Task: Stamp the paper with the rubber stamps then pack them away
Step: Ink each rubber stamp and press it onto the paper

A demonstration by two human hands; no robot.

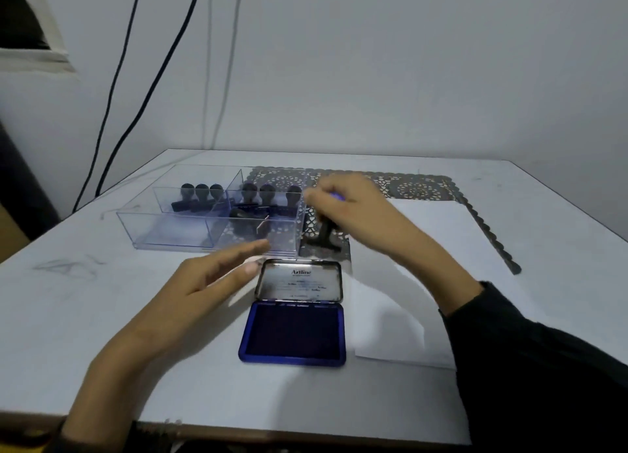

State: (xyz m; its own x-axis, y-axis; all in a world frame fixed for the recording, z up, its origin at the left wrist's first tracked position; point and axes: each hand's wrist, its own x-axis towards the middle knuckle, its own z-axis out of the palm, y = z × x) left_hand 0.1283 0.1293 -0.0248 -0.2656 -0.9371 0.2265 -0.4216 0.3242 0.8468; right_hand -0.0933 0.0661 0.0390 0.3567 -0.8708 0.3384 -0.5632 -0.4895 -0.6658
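Observation:
A black rubber stamp (327,236) stands over the patterned mat just right of the clear organizer (176,228). My right hand (346,202) is blurred and grips the stamp's top from above. Several more black stamps (268,194) sit in the organizer's back and right compartments. The blue ink pad (294,332) lies open in front, its lid (299,281) tipped back. My left hand (210,282) hovers flat with straight fingers just left of the lid, holding nothing. A white sheet of paper (431,248) lies to the right, partly under my right forearm.
A dark lace-patterned mat (418,187) runs along the back of the white table (102,316) under the paper. Black and white cables (136,106) hang down the wall at the back left. The wall rises right behind the table.

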